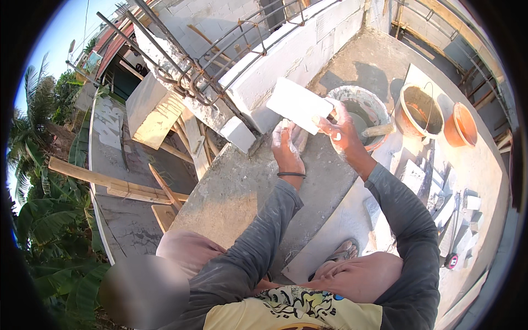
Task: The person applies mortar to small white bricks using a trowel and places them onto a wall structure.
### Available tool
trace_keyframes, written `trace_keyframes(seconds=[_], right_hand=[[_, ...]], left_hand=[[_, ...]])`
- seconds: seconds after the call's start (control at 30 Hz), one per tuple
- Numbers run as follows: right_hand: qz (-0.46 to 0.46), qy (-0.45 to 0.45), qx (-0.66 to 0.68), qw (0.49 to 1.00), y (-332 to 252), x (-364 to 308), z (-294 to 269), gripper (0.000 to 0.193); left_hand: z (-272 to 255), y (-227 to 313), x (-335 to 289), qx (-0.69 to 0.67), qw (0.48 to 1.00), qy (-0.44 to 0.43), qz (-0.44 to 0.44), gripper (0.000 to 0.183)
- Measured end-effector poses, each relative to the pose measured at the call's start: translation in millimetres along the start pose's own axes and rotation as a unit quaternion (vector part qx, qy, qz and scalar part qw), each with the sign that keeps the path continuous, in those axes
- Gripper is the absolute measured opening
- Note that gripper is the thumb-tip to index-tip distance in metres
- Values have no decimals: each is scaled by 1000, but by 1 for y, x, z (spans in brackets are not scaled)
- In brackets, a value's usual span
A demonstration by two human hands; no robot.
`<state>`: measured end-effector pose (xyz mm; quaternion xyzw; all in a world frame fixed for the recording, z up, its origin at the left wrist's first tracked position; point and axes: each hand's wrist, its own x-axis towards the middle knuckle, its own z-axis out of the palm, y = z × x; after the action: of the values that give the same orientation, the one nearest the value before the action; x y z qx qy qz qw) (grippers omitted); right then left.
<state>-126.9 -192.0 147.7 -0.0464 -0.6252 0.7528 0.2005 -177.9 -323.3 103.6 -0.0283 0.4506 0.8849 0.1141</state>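
Observation:
My right hand [342,129] grips the right end of a white rectangular building block [297,103], holding it tilted above the concrete floor. Just under the block's lower edge is my left hand [289,151], fingers apart and stretched up toward it. Whether those fingertips touch the block I cannot tell. Both hands carry white smears. Right behind my right hand stands a splattered bucket [380,104] of grey wet mix, with a wooden-looking handle [378,130] across its rim.
Ahead runs a low white block wall [297,63], with bent rebar [201,69] at its left end and a block offcut [236,132] below. A beige bucket [406,118], an orange bucket [452,132], block pieces and a tape measure [451,260] lie right. Planks [110,175] jut out left past the floor edge.

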Motion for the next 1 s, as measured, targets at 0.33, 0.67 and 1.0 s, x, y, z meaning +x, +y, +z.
trace_keyframes(seconds=[0.33,0.67,1.0], right_hand=[[118,27,-62,991,10,-36,-19,78],[-47,-142,-581,800,21,-1,-82,73],[135,-156,-853,480,83,37,-172,23]], left_hand=[[30,-33,-21,14,998,-28,60,60],[-23,-41,20,-125,984,35,-121,58],[-42,-41,28,-143,983,18,-116,44]])
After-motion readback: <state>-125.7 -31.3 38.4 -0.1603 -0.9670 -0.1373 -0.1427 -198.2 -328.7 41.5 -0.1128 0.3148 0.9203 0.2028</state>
